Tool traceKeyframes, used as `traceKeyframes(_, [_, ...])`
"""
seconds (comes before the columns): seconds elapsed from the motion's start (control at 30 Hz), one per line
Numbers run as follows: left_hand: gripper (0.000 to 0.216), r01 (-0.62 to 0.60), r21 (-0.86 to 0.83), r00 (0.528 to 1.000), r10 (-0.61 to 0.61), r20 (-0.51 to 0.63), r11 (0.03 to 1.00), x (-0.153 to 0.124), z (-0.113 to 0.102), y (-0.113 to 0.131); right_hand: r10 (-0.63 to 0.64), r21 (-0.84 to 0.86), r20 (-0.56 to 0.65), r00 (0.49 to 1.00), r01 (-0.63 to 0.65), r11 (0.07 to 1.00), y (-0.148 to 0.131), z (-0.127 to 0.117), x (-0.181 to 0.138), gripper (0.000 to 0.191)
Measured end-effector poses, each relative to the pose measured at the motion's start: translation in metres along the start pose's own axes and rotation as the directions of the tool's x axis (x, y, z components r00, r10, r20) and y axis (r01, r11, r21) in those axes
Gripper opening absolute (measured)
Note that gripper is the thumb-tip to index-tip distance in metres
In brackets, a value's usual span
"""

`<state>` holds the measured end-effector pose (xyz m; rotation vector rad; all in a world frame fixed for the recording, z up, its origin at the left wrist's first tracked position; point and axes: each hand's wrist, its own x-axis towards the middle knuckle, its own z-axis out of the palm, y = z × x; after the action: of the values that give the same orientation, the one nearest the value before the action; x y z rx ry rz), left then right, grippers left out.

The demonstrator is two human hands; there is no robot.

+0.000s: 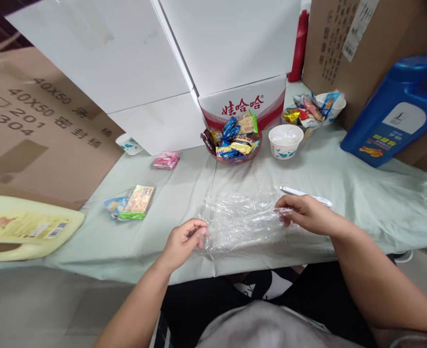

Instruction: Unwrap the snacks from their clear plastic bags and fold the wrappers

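Observation:
A clear plastic bag (244,217) lies flat and crinkled on the cloth-covered table between my hands. My left hand (184,241) pinches its left edge between thumb and fingers. At the opposite edge, my right hand (303,212) has its fingers closed on the plastic. Just beyond the right hand rests a white pen-like tool (305,195), perhaps a cutter. To the left sit a green-and-yellow snack packet (139,202) and a blue packet (116,207) touching it. A pink packet (166,160) is farther back.
A bowl of wrapped snacks (235,157) stands behind the bag, beside a white paper bowl (286,142). More snacks fill another bowl (309,113). A blue bottle (390,116) stands right, a yellow jug (28,227) left. White panels (155,63) and cardboard boxes (35,121) line the back.

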<state>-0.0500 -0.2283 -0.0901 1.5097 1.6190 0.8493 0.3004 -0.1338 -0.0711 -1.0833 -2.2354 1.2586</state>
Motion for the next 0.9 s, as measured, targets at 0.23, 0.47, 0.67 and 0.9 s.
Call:
traceKeyframes(0.23, [0.031, 0.070, -0.026, 0.980, -0.073, -0.185, 0.997, 0.039, 0.001, 0.002, 0.100, -0.192, -0.305, 0.947, -0.164, 0.968, 0.010, 0.019, 0.028, 0.018])
traceKeyframes(0.47, [0.037, 0.227, 0.097, 0.961, -0.207, -0.184, 0.969, 0.063, 0.005, -0.004, 0.156, -0.505, -0.271, 0.950, -0.278, 0.817, 0.006, 0.027, 0.039, 0.019])
traceKeyframes(0.67, [0.031, 0.228, 0.157, 0.955, -0.189, -0.228, 0.961, 0.073, -0.001, -0.012, 0.172, -0.554, -0.252, 0.952, -0.287, 0.781, 0.005, 0.030, 0.040, 0.016])
traceKeyframes(0.9, [0.017, 0.166, 0.249, 0.961, -0.100, -0.259, 0.954, 0.076, -0.003, -0.022, 0.207, -0.614, -0.270, 0.940, -0.334, 0.716, 0.003, 0.031, 0.042, 0.028])
